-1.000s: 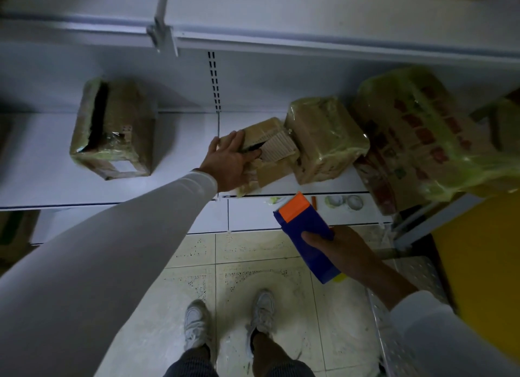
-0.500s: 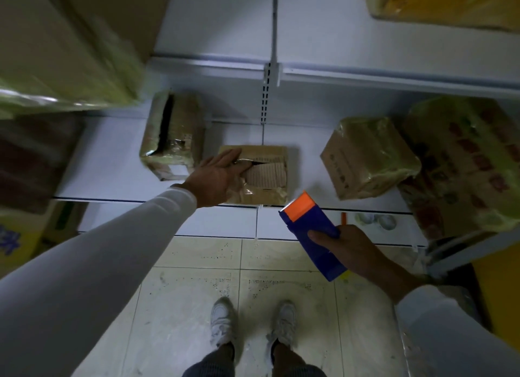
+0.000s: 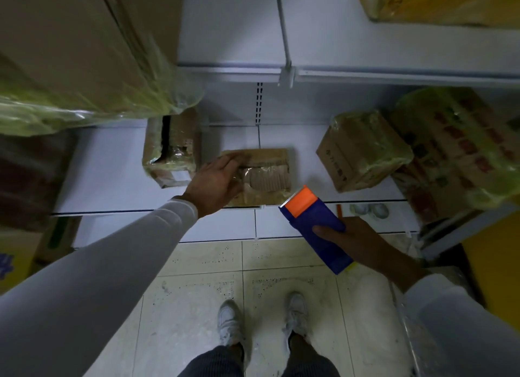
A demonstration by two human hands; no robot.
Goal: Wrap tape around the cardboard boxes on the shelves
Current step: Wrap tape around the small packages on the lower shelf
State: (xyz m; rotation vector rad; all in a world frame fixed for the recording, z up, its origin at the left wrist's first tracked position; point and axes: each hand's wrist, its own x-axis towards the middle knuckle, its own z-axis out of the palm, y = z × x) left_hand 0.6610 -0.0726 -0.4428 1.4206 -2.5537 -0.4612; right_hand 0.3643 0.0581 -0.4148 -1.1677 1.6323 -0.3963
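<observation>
A small flat cardboard box (image 3: 270, 174) lies at the front of the white shelf (image 3: 112, 179), partly covered in clear tape. My left hand (image 3: 216, 185) rests on its left side with fingers loosely spread. My right hand (image 3: 351, 236) grips a blue tape dispenser (image 3: 315, 230) with an orange toothed head, held just off the box's front right corner. A taped box (image 3: 171, 148) with a dark slit stands to the left. Another wrapped box (image 3: 363, 151) sits tilted to the right.
A large printed carton in plastic wrap (image 3: 461, 148) leans at the far right. Above left, a big wrapped carton (image 3: 73, 61) overhangs the upper shelf. A lower shelf (image 3: 365, 210) holds small round items. Tiled floor (image 3: 202, 292) and my shoes are below.
The small box now lies flat and square to the shelf edge, away from the right box. The dispenser has moved up toward its front right corner. The view shifted left and up.
</observation>
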